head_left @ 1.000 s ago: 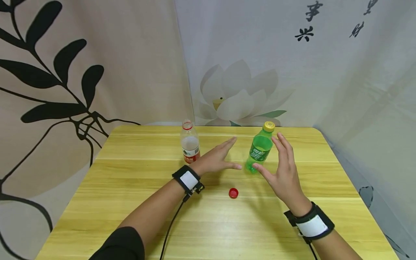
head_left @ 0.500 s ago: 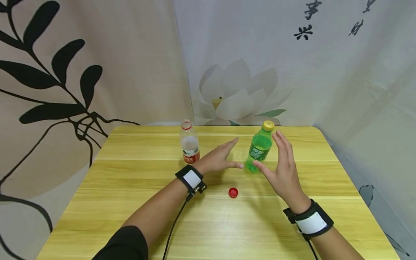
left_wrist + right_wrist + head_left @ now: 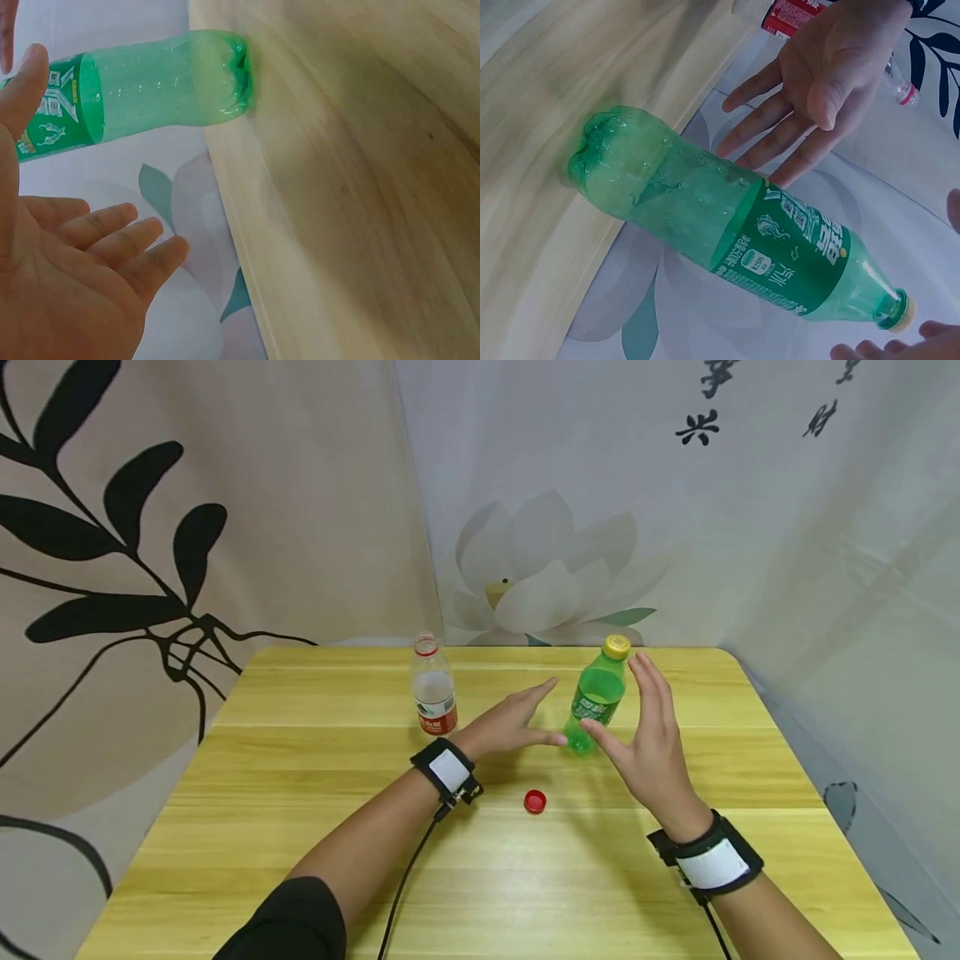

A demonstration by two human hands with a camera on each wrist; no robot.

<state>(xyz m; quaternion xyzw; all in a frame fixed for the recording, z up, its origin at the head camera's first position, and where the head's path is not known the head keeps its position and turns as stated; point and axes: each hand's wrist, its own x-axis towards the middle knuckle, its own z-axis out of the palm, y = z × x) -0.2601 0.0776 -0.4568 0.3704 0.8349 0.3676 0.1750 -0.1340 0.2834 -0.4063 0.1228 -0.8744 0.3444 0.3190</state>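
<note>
Upright on the wooden table (image 3: 480,893): green soda bottle (image 3: 598,692), long axis vertical, yellow cap (image 3: 617,647) pointing straight up. Just left of it, left hand (image 3: 512,727), empty, straight-fingered, thumb parted and aimed at the bottle's foot. Just right of it, right hand (image 3: 651,752), also empty, raised with palm inward, thumb and fingers spread wide. Impossible to tell about contact. Farther left of it, clear plastic bottle (image 3: 433,689), upright. On its near side, red bottle cap (image 3: 535,802).
</note>
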